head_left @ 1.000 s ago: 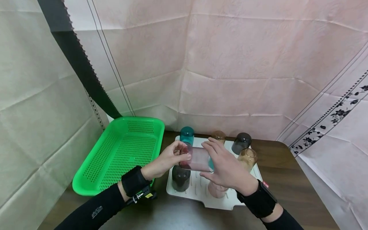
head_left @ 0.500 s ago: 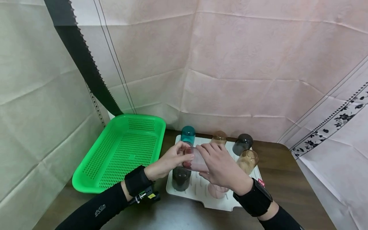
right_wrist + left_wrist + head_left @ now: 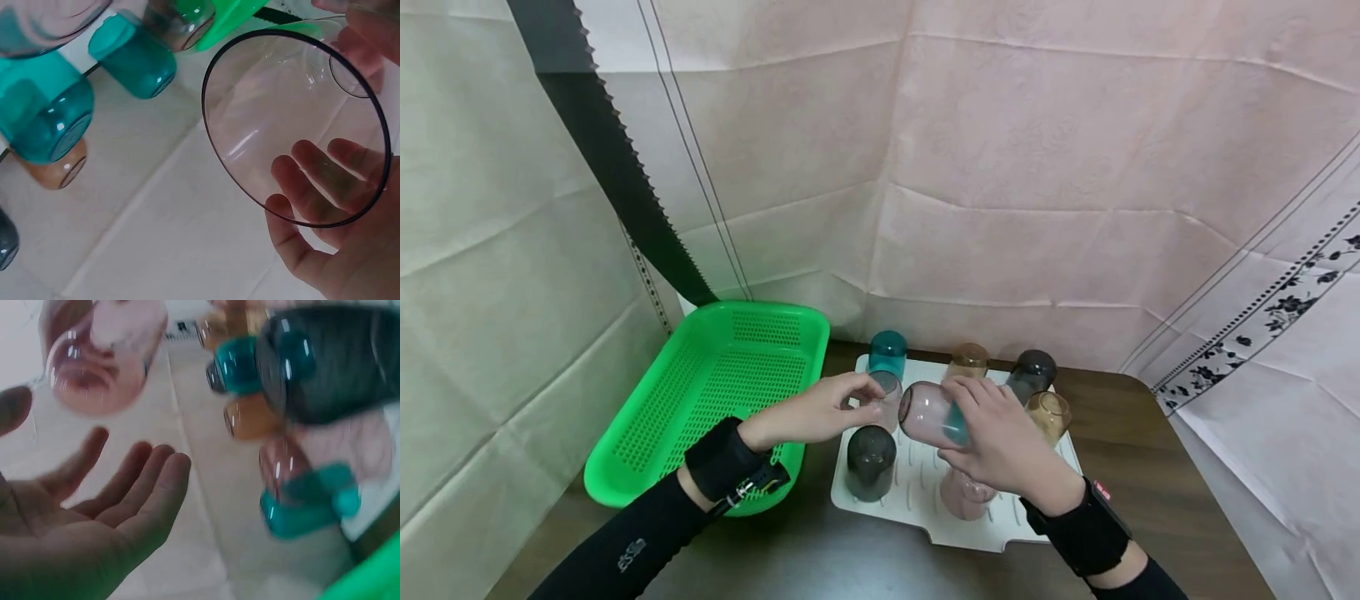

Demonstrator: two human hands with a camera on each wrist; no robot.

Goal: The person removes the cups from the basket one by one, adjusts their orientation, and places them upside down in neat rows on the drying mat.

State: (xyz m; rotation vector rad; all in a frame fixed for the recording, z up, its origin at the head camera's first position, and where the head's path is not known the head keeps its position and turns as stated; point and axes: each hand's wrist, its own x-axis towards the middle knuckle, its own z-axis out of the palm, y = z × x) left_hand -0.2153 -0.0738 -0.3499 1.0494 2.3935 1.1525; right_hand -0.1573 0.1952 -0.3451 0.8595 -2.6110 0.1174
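Note:
My right hand (image 3: 1000,437) holds a clear pink glass (image 3: 925,412) lying nearly on its side above the white drying tray (image 3: 913,515). In the right wrist view the open mouth of this glass (image 3: 269,119) faces the camera, and the fingers (image 3: 312,181) curl round its far side. My left hand (image 3: 820,408) is apart from the glass, left of its base, with nothing in it. The left wrist view has the left hand (image 3: 94,519) with its fingers spread loosely below the glass (image 3: 100,381). Upside down beside them stands a dark grey glass (image 3: 871,462).
On the tray's far side stand a teal glass (image 3: 887,352), an amber glass (image 3: 968,358) and another dark glass (image 3: 1032,371). A second amber glass (image 3: 1049,412) and another pink glass (image 3: 962,493) are near the right hand. A green basket (image 3: 597,471) lies left on the wooden table (image 3: 1135,500).
My left hand has let go of the pink glass and moved left, away from its base. The right hand keeps the glass, which has shifted slightly right.

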